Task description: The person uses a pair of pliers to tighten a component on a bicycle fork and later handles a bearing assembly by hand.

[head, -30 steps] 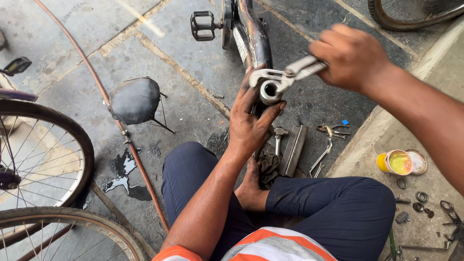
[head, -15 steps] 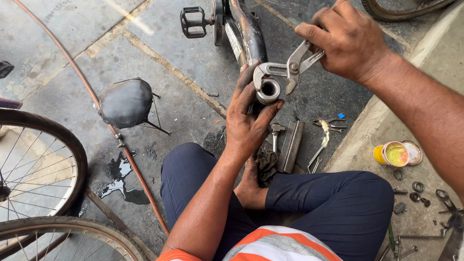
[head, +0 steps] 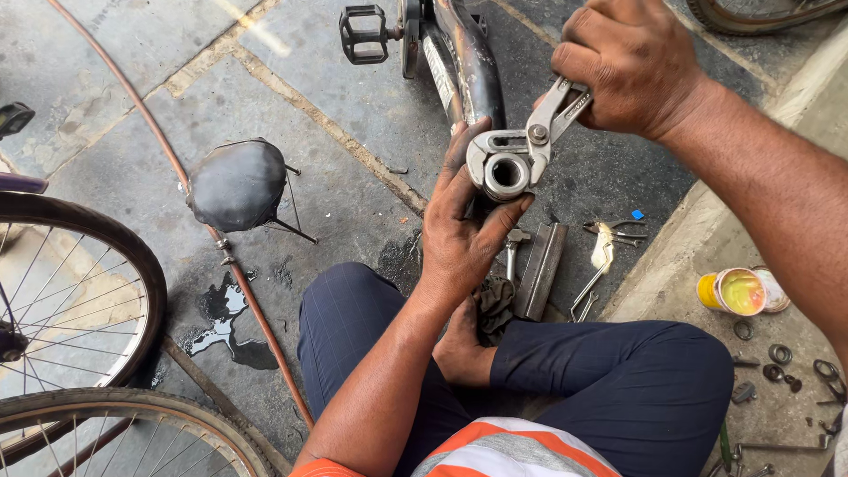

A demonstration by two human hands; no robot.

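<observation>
I'm looking at an open-air bicycle repair spot on stone paving: spoked bicycle wheels (head: 71, 300) at the side, a black padded saddle (head: 237, 184) on the ground, scattered metal hand tools (head: 601, 256), an open yellow grease tin (head: 731, 291).

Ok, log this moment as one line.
left hand: steadies bike frame tube | right hand: holds pliers, jaws around tube end | tools on ground

Bicycle frame (head: 459, 62) cut off, perhaps upside-down.
</observation>
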